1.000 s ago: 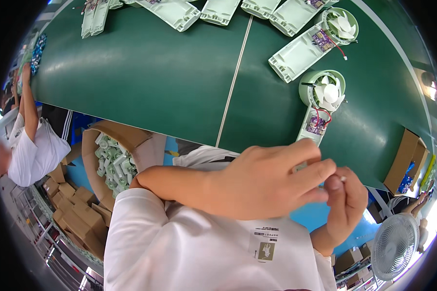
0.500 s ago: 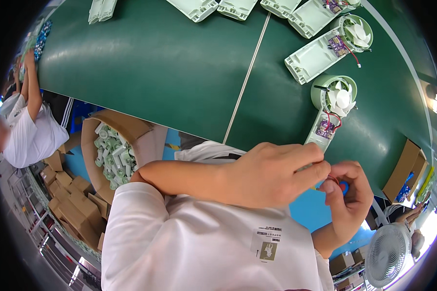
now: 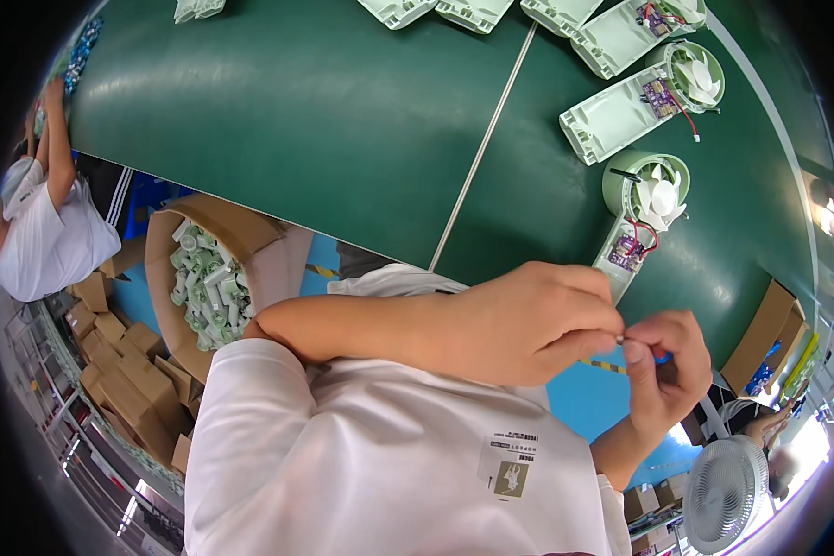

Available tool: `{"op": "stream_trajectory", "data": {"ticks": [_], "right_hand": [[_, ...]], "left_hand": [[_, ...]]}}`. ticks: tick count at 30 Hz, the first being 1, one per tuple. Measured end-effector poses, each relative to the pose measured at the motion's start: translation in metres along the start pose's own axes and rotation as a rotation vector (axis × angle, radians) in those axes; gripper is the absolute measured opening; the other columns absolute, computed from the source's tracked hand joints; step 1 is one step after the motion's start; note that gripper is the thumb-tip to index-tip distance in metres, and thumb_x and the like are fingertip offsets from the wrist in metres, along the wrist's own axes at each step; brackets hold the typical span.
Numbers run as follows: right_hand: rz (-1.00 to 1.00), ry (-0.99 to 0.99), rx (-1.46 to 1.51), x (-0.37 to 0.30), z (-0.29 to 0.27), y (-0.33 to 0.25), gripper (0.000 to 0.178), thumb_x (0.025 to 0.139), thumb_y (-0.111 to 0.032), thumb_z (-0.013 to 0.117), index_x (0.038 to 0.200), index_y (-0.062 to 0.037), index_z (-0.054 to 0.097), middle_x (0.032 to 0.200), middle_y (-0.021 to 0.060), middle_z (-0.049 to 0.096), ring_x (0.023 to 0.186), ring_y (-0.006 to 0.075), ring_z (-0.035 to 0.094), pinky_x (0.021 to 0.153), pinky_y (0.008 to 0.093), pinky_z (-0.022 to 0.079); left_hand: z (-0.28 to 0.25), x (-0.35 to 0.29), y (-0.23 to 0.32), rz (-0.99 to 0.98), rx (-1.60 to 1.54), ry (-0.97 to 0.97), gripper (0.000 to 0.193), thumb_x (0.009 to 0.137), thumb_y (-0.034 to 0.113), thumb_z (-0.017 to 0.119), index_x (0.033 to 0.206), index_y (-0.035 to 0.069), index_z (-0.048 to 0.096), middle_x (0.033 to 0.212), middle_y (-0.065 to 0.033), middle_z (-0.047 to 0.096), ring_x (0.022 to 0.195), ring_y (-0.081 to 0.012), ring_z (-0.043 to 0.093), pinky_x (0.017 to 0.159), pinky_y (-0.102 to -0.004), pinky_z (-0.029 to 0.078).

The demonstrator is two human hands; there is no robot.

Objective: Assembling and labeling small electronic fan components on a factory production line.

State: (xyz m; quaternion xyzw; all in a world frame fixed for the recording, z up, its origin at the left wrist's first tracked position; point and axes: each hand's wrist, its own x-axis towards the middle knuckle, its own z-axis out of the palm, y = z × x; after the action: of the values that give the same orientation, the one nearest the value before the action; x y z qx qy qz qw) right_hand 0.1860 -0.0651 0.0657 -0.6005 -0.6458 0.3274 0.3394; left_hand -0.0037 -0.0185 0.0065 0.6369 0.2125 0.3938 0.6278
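Observation:
My left hand [image 3: 565, 320] reaches in from the left, thumb and fingers pinched together above the table's front edge. Facing it, my right hand [image 3: 665, 366] is curled closed, and the fingertips of both hands meet. Between them shows a tiny pale piece [image 3: 619, 340], too small to name. Part of a small blue part [image 3: 662, 359] shows among my right fingers; the rest is hidden. Just beyond my hands lies a pale green handheld fan half-shell [image 3: 612, 285] with a white fan blade [image 3: 660, 196], a purple circuit board [image 3: 626, 250] and red wires.
More open fan shells [image 3: 612, 125] line the right and back of the green table [image 3: 296, 120]. A carton [image 3: 162, 278] of pale green parts stands at left. Another cardboard box [image 3: 760, 334] is at right, near a grey fan [image 3: 727, 491]. A co-worker [image 3: 60, 227] sits far left.
The red wire seen at my right fingertips is now hidden, and the blue part shows less. My fingertips stay together, with a tiny pale piece between them. The view has shifted slightly.

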Motion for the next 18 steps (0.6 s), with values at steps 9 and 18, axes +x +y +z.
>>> {"op": "stream_trajectory", "data": {"ticks": [9,18], "right_hand": [[0.445,-0.005,0.301,0.013,-0.001,0.031,0.007,0.089,-0.004,0.063,0.089,0.0011,0.059,0.083,0.0013,0.054,0.067,0.0061,0.044,0.059,0.0193,0.034],[0.002,0.052,-0.084,0.022,0.017,0.041,0.004,0.090,0.000,0.062,0.089,0.0017,0.058,0.086,0.0037,0.054,0.072,0.0089,0.046,0.065,0.0197,0.036]], "left_hand": [[-0.005,0.007,0.001,-0.293,0.557,0.053,0.037,0.083,0.027,0.074,0.086,0.000,0.049,0.061,-0.0118,0.056,0.051,-0.0281,0.059,0.045,-0.0365,0.046],[-0.002,0.012,-0.013,-0.188,0.581,0.017,0.027,0.085,0.014,0.066,0.076,-0.001,0.045,0.055,-0.0155,0.053,0.048,-0.0344,0.058,0.044,-0.0403,0.046]]}}
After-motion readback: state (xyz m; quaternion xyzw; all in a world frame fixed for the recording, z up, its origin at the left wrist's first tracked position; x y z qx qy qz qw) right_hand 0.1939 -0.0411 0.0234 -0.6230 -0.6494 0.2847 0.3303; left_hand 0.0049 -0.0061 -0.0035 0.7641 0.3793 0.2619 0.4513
